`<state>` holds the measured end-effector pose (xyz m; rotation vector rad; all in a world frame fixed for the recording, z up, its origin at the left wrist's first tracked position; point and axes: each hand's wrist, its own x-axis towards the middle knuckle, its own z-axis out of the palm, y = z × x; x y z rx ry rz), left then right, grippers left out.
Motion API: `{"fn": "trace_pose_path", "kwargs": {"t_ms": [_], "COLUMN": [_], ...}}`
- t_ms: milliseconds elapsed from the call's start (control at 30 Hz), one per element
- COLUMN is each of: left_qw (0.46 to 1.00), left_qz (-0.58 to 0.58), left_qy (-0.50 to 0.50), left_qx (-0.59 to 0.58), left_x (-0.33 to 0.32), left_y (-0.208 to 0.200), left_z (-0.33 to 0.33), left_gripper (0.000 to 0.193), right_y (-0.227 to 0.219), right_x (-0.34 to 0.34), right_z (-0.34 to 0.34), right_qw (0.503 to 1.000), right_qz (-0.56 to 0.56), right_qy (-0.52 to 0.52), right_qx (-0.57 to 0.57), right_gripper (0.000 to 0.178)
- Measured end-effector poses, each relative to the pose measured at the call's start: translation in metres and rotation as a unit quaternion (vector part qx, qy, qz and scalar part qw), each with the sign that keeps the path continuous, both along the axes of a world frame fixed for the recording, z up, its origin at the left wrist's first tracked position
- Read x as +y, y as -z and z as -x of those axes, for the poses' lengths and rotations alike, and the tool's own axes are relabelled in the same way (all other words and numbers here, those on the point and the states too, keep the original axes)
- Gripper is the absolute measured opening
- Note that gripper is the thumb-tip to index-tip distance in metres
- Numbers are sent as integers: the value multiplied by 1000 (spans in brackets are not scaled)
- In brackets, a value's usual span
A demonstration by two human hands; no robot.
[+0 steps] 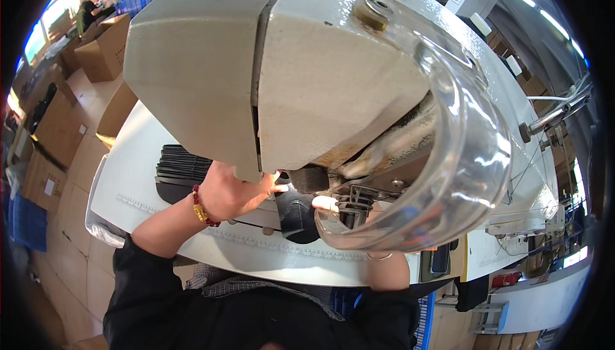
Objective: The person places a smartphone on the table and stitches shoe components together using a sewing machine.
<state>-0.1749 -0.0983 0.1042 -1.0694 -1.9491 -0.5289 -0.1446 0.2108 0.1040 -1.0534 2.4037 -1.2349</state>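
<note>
Pale sewing machine head [192,74], close up, is poised above the left hand [227,193]! To that hand's left, a stack of black pieces [181,165] is laid on the white table [131,180]. Between the hands, one black piece [298,218] is met by the left fingertips; whether it is pinched cannot be told. The right hand [325,204] is mostly masked by a clear guard [477,177], its grip unreadable.

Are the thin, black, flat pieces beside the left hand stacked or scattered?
Stacked: the thin, black, flat pieces overlap in one pile, many edges showing close together.
</note>
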Motion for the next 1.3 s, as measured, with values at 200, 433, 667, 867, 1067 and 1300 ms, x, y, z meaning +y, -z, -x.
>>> {"fn": "trace_pose_path", "kwargs": {"t_ms": [200, 433, 667, 867, 1067, 1300], "left_qw": [1000, 951, 952, 967, 949, 917], "left_qz": [-22, -33, 48, -50, -14, -118], "left_qy": [6, 44, 82, 90, 110, 120], "left_qx": [-10, -303, -292, -233, -296, -363], "left_x": [1, -23, -22, -16, -9, 2], "left_y": [-2, -14, -11, -14, -22, -20], "left_z": [-5, 15, 42, 35, 26, 10], "left_gripper": [25, 23, 42, 46, 42, 30], "right_y": [-3, 12, 15, 2, 2, 25], "right_x": [8, 13, -21, -78, -80, -53], "right_z": [10, 5, -8, -33, -24, -13], "right_qw": [999, 995, 959, 768, 711, 573], "right_qz": [37, 85, 271, -129, -115, -323], "right_qy": [8, 24, 63, 163, 147, 41], "right_qx": [-31, -41, 53, 606, 678, 752], "right_gripper": [45, 44, 42, 25, 29, 26]}}
